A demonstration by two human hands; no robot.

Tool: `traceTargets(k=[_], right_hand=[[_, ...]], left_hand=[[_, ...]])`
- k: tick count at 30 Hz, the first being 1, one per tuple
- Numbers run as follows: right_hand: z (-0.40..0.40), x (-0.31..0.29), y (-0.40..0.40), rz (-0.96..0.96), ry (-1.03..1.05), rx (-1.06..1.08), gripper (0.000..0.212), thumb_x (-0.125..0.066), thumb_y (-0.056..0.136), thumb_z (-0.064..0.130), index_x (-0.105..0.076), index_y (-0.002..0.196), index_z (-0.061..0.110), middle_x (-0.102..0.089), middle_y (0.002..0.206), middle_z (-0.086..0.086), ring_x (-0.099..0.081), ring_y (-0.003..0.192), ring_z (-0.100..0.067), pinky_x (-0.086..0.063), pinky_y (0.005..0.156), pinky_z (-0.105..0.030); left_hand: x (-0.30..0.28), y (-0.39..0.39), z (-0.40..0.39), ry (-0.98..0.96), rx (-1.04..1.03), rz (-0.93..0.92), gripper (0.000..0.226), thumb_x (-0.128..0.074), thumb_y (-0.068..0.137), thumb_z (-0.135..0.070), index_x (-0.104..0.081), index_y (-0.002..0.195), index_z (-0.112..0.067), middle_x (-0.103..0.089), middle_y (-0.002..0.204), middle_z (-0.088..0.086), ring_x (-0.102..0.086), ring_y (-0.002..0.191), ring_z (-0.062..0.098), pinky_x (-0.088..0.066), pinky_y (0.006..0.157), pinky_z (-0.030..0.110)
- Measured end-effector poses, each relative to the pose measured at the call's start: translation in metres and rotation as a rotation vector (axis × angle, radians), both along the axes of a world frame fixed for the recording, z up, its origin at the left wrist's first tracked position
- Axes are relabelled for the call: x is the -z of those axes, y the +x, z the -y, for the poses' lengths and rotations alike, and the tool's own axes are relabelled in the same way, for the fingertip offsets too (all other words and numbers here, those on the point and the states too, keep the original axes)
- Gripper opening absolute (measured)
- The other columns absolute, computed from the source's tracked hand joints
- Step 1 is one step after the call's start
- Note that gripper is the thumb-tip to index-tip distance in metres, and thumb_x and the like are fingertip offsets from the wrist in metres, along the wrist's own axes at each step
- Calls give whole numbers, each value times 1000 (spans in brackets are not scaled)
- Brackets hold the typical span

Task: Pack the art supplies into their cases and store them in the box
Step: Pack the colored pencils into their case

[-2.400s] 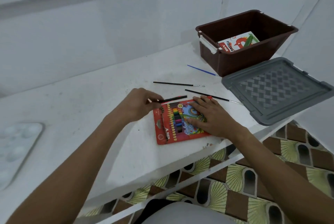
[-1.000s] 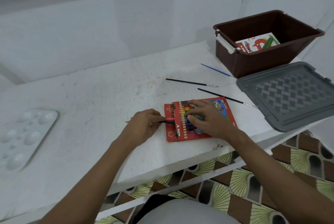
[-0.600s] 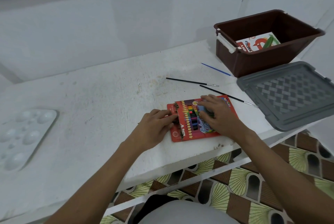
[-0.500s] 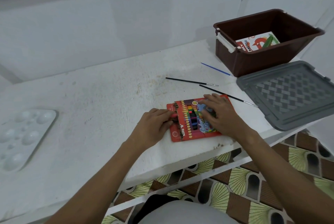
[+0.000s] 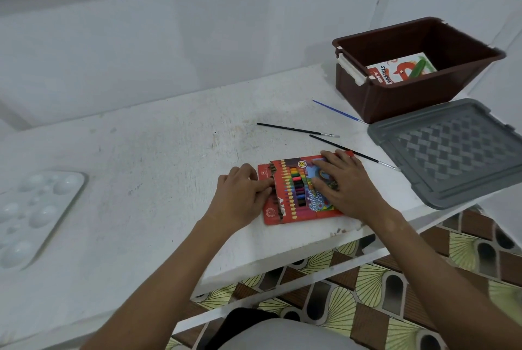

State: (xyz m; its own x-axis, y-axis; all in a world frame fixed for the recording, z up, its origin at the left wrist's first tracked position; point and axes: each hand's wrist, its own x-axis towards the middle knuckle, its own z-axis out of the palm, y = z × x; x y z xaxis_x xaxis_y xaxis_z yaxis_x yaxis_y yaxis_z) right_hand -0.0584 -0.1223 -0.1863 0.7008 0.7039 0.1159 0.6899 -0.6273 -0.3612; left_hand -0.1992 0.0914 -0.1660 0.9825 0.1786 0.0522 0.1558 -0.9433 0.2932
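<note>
A red colour-pencil case (image 5: 285,208) lies flat near the table's front edge, with a row of coloured pencils showing through its window. My right hand (image 5: 346,187) presses flat on the case's right half and covers it. My left hand (image 5: 240,197) is at the case's left end, its bent fingertips pinching the end flap. The brown box (image 5: 395,101) stands open at the back right, and a pastels box (image 5: 395,70) lies inside it. The box's grey lid (image 5: 452,152) lies beside it on the table.
Three loose brushes lie between the case and the box: a blue brush (image 5: 336,111), a black brush (image 5: 296,129) and a second black brush (image 5: 367,157). A white paint palette (image 5: 34,214) sits at the far left. The table's front edge runs just below the case.
My left hand held a pencil, slid it into the case's left end, and now works at the flap. My right hand has stayed pressed on the case.
</note>
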Motion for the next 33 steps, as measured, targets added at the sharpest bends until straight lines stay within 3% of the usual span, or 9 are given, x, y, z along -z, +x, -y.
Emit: traceTargets(k=[4,12,18,22,27,33], right_hand=[[0,1,1,7,5,-3,72,-23,84,67,-46,136,23,-39,147,0,-26,138,-20,-15,115,-40],[1,3,-1,19,1,-2,73,-23,83,69,-42,139,26,-35,149,3,-21,141,-18,-12,117,-39],[2,5,-1,1,1,8,77,-24,80,74,-39,140,29,-32,151,4,-19,142,-18,-11,118,-40],[1,2,-4,35,25,22,85,-31,73,82,-45,136,27,-36,148,4,-25,139,-19,-15,117,-43],[-3,-1,-6,20,-22,49,95,-30,64,88,-40,139,29,-31,151,5,-20,142,-20,-9,118,-44],[-15,-11,-11,-75,-82,85,97,-29,55,80,-34,139,33,-24,153,2,-10,144,-25,-3,116,-52]], left_hand=[[-12,6,2,56,-39,-140,35,-39,98,-42,-53,131,-38,-53,111,0,-51,102,17,-39,89,37],[-10,9,1,25,11,-150,36,-42,99,-36,-51,134,-34,-51,113,1,-47,103,17,-38,86,31],[-7,8,2,-67,20,-84,35,-48,97,-30,-53,132,-28,-55,116,0,-51,104,18,-43,89,35],[-5,3,-3,-111,35,-33,29,-53,95,-30,-64,120,-25,-62,111,1,-57,97,16,-50,81,38],[-5,3,-5,-68,47,-55,34,-53,95,-35,-61,126,-27,-60,108,2,-54,95,17,-47,79,34],[-6,3,-5,-134,79,17,34,-62,90,-29,-61,124,-30,-63,101,2,-56,90,17,-49,76,36]])
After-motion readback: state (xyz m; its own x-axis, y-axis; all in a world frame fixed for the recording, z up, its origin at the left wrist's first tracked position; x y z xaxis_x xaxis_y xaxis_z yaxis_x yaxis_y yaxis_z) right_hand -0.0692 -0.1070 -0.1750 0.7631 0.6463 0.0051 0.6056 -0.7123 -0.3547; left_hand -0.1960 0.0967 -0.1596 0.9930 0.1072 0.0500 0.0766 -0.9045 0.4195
